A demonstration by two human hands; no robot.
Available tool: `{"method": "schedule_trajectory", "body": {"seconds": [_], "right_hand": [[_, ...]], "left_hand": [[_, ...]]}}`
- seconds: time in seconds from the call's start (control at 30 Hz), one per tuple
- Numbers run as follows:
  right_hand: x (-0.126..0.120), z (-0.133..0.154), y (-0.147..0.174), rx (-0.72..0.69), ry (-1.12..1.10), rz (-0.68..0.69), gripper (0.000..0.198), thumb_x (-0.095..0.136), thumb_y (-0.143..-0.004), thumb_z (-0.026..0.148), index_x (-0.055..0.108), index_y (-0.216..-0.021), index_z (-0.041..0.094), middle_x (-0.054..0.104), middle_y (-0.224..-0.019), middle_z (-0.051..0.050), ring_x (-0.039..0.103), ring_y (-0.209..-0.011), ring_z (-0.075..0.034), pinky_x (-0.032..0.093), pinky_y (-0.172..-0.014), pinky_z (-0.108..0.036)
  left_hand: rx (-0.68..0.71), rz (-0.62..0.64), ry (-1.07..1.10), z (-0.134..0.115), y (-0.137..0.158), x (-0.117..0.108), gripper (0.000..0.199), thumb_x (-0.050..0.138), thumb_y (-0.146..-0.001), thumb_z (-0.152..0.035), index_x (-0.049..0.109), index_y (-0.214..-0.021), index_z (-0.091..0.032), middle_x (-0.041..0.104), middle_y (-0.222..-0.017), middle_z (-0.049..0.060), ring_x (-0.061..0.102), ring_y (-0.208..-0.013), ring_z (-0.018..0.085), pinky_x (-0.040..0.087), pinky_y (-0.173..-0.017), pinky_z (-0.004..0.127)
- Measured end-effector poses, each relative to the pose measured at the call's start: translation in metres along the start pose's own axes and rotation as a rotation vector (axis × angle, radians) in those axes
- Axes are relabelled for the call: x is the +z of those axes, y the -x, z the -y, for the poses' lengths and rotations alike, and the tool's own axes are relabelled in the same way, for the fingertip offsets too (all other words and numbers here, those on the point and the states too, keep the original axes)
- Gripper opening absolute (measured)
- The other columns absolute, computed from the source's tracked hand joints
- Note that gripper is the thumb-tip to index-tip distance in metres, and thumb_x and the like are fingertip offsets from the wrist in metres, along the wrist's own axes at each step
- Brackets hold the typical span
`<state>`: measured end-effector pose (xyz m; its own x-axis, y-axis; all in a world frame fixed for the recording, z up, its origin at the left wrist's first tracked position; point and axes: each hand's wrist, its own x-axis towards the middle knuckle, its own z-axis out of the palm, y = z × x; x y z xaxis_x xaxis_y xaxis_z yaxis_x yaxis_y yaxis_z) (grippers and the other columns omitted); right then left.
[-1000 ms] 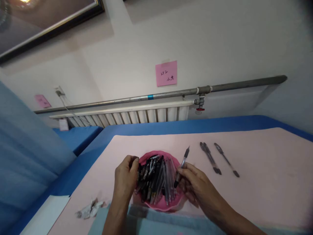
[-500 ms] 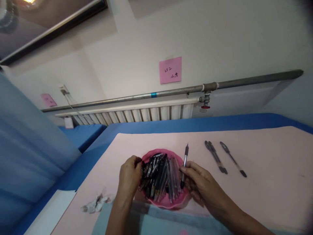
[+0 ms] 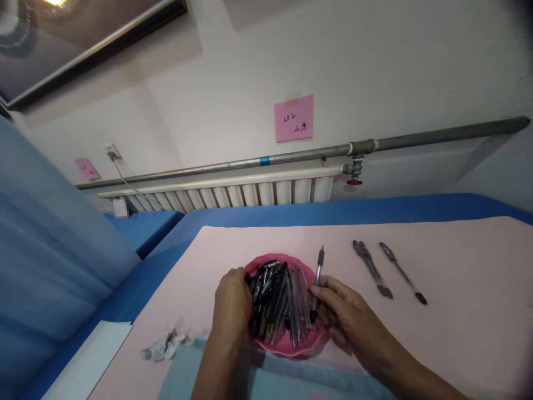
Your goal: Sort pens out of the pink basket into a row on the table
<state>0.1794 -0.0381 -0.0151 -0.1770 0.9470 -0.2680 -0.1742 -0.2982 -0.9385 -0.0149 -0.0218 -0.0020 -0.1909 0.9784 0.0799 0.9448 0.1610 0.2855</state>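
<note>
A pink bowl holds a heap of black pen caps and dark pen parts on its left, with clear pen barrels on its right. My right hand pinches an uncapped pen over the bowl's right rim, its tip pointing up and away from me. At the left rim is my left hand, fingers curled down against the black caps. Its fingertips are mostly hidden, and what lies between them cannot be made out.
Two capped pens side by side and a single capped pen lie to the right on the pink table cover. Crumpled clear-and-white scraps and a white sheet are at left. A radiator runs along the wall behind.
My left hand has shifted right, closer in over the black caps at the bowl's left side. The right hand keeps the pen in nearly the same pose. The whole view has moved slightly.
</note>
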Motion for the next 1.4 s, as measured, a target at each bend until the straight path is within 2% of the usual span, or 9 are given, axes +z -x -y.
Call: {"method": "schedule_trajectory", "body": {"seconds": [0.1,0.27,0.5,0.6,0.77,1.03,1.27,1.4], "right_hand": [[0.000,0.000,0.000,-0.009,-0.033,0.010,0.025,0.057,-0.073,0.036,0.039,-0.063,0.021,0.041,-0.039,0.010,0.031,-0.031,-0.003,0.015,-0.032,-0.016],[0.002,0.001,0.002,0.017,-0.033,-0.021,0.024,0.056,-0.073,0.035,0.038,-0.065,0.022,0.038,-0.038,0.011,0.027,-0.029,-0.003,0.011,-0.032,-0.016],[0.002,0.003,0.002,0.009,-0.005,-0.010,0.022,0.054,-0.074,0.035,0.038,-0.066,0.022,0.039,-0.037,0.011,0.025,-0.026,-0.002,0.009,-0.031,-0.017],[0.003,0.005,0.003,0.005,0.020,-0.019,0.020,0.051,-0.076,0.035,0.039,-0.066,0.022,0.041,-0.037,0.011,0.025,-0.026,-0.003,0.011,-0.031,-0.017],[0.004,0.007,0.007,-0.016,0.040,-0.017,0.014,0.048,-0.078,0.030,0.043,-0.068,0.021,0.040,-0.038,0.011,0.026,-0.026,-0.003,0.014,-0.030,-0.017],[0.000,0.001,0.003,-0.024,0.049,-0.004,0.015,0.047,-0.080,0.028,0.041,-0.068,0.021,0.040,-0.040,0.011,0.028,-0.029,-0.003,0.016,-0.031,-0.015],[-0.005,-0.010,-0.006,-0.108,0.086,0.009,0.018,0.048,-0.079,0.031,0.041,-0.066,0.021,0.042,-0.039,0.010,0.032,-0.030,-0.004,0.020,-0.031,-0.016],[-0.005,-0.009,-0.005,-0.102,0.084,0.012,0.018,0.048,-0.080,0.030,0.040,-0.066,0.021,0.043,-0.041,0.010,0.033,-0.031,-0.004,0.021,-0.032,-0.015]], "left_hand": [[0.064,-0.055,-0.084,-0.002,-0.005,0.007,0.032,0.041,-0.080,-0.013,0.068,-0.095,-0.022,0.062,-0.100,0.009,0.051,-0.095,0.022,0.036,-0.081,0.030],[0.050,-0.009,-0.156,-0.001,-0.015,0.016,0.037,0.043,-0.079,-0.014,0.067,-0.103,-0.028,0.055,-0.118,0.008,0.045,-0.104,0.025,0.035,-0.085,0.034],[0.109,0.068,-0.192,-0.002,-0.017,0.017,0.035,0.040,-0.079,-0.014,0.067,-0.098,-0.025,0.060,-0.099,0.008,0.050,-0.094,0.023,0.038,-0.077,0.031],[0.071,0.066,-0.176,-0.007,-0.017,0.018,0.036,0.041,-0.077,-0.013,0.064,-0.102,-0.023,0.060,-0.095,0.009,0.052,-0.090,0.023,0.039,-0.074,0.031],[-0.052,0.085,-0.126,-0.018,-0.015,0.021,0.035,0.038,-0.076,-0.010,0.062,-0.101,-0.016,0.060,-0.094,0.012,0.057,-0.086,0.022,0.039,-0.071,0.030],[-0.045,0.127,-0.105,-0.014,-0.011,0.018,0.039,0.032,-0.078,-0.008,0.060,-0.105,-0.017,0.061,-0.093,0.012,0.060,-0.085,0.023,0.038,-0.070,0.031],[-0.048,0.209,-0.125,-0.005,-0.009,0.021,0.033,0.033,-0.079,-0.011,0.060,-0.099,-0.014,0.061,-0.093,0.013,0.060,-0.080,0.022,0.039,-0.068,0.030],[-0.051,0.193,-0.090,-0.003,-0.006,0.023,0.031,0.035,-0.079,-0.010,0.062,-0.093,-0.014,0.062,-0.092,0.012,0.061,-0.077,0.021,0.039,-0.067,0.029]]}}
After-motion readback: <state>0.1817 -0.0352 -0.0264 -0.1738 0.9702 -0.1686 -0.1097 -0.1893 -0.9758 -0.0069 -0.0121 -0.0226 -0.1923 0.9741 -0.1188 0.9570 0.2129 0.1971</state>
